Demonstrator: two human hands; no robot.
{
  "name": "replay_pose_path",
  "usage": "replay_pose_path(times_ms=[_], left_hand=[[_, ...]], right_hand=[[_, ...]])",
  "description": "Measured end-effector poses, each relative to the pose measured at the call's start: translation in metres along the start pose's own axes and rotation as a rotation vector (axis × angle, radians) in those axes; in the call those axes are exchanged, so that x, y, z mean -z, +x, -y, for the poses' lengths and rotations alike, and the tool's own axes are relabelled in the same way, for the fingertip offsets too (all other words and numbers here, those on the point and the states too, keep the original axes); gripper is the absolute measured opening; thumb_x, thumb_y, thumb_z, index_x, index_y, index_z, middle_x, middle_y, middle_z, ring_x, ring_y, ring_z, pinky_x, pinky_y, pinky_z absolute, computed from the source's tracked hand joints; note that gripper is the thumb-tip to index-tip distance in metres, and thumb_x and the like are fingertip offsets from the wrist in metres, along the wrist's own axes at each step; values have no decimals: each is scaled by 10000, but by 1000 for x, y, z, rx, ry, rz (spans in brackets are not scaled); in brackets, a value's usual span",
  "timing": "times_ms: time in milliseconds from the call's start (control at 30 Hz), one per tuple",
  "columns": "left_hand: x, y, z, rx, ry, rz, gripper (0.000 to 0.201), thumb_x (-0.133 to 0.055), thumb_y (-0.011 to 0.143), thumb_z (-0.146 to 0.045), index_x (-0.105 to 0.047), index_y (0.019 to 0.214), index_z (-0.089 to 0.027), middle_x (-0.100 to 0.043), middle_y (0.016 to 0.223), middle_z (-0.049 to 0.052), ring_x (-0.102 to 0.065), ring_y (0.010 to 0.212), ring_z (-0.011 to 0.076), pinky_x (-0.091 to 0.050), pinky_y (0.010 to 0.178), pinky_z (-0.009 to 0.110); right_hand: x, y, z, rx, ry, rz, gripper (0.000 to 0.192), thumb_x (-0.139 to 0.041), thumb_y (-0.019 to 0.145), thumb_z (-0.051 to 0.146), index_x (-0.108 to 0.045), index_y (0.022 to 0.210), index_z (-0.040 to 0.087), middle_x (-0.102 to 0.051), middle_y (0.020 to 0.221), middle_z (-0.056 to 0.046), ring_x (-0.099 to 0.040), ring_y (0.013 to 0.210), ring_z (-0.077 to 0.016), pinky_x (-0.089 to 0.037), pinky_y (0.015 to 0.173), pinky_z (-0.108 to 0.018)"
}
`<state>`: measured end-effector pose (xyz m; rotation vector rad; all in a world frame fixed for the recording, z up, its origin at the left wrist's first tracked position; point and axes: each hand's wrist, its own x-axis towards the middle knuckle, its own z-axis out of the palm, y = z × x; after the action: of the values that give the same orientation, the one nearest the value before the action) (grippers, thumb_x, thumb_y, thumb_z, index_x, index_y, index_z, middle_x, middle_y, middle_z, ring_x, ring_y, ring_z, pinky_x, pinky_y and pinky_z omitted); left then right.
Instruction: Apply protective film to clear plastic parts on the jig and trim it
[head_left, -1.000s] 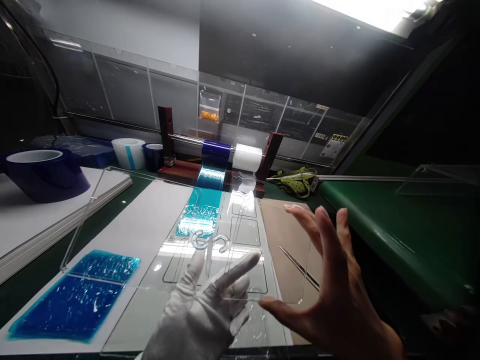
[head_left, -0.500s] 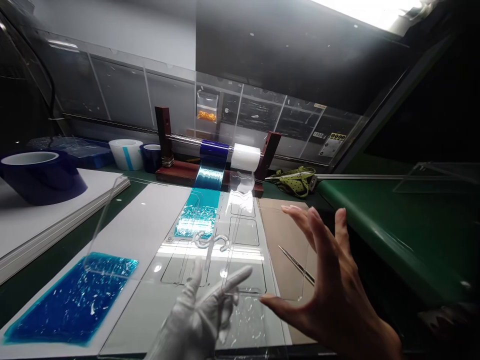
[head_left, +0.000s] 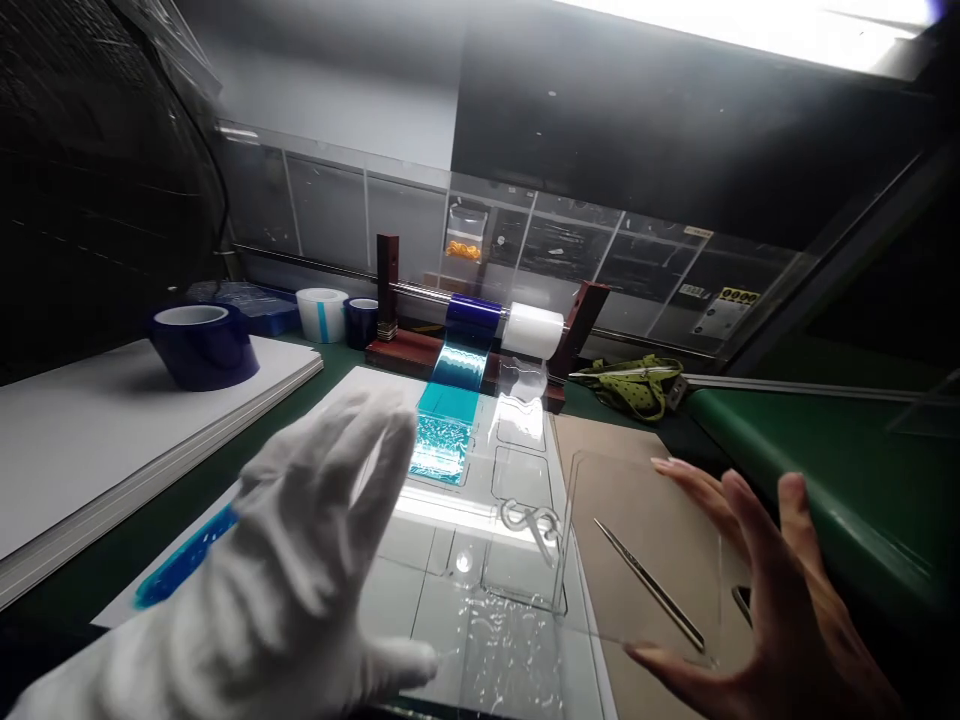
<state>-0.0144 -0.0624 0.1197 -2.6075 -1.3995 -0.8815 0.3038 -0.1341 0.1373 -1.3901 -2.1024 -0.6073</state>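
My left hand (head_left: 300,570), in a white glove, is raised over the white work sheet (head_left: 352,390) with its fingers spread and nothing in it; it is blurred. My bare right hand (head_left: 765,610) grips the right edge of a clear plastic plate (head_left: 637,530) between thumb and fingers, just above the brown board (head_left: 600,440). Thin metal tweezers (head_left: 652,590) lie on that board under the plate. A clear hook-shaped piece (head_left: 532,520) sits by the plate's left edge. A blue film sheet (head_left: 180,565) shows beside the glove.
A wooden stand at the back carries a blue film roll (head_left: 472,312) and a white roll (head_left: 534,330), with a blue strip (head_left: 444,430) pulled forward. A blue tape roll (head_left: 202,345) stands on stacked white boards at left. A green surface (head_left: 825,470) runs along the right.
The view has swung to the left. My gloved left hand has come off the plate and risen with spread fingers. My right hand has carried the plate to the right, over the brown board.
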Motion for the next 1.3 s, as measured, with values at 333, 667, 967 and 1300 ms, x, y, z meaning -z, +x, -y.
replay_pose_path(times_ms=[333, 667, 967, 1300], left_hand=[[-10, 6, -4, -257, 13, 32, 1232, -675, 621, -478, 104, 1498, -102, -247, 1531, 242, -350, 1355, 408, -363, 1074, 553], [-53, -18, -11, -39, -517, 195, 1241, -703, 574, -501, 94, 1495, -265, -236, 1540, 170, -270, 1395, 427, -355, 1076, 603], [-22, 36, -35, -247, 468, 441, 865, -645, 554, -253, -432, 1362, -28, -562, 1180, 279, -563, 948, 452, -457, 757, 647], [-36, -1, -11, -150, -43, 381, 1203, -661, 530, -445, -30, 1507, -136, -425, 1368, 241, -485, 1179, 425, -454, 928, 601]], right_hand=[[-1, -18, 1, -95, 223, 116, 1085, -704, 744, 416, -38, 1541, 102, -496, 1414, -220, -409, 1339, -414, -110, 1115, -709], [-57, -36, 1, -49, 494, 307, 1233, -692, 726, 572, 114, 1516, 75, -537, 1362, -251, -446, 1321, -371, -426, 1017, -575], [4, 26, 25, 224, -205, 234, 1025, -682, 690, 403, -184, 1525, 80, -626, 1250, -203, -579, 1143, -414, -29, 1092, -752], [5, -17, -1, 45, 47, 327, 1128, -682, 686, 477, -49, 1543, 105, -535, 1378, -197, -503, 1260, -421, -159, 1087, -737]])
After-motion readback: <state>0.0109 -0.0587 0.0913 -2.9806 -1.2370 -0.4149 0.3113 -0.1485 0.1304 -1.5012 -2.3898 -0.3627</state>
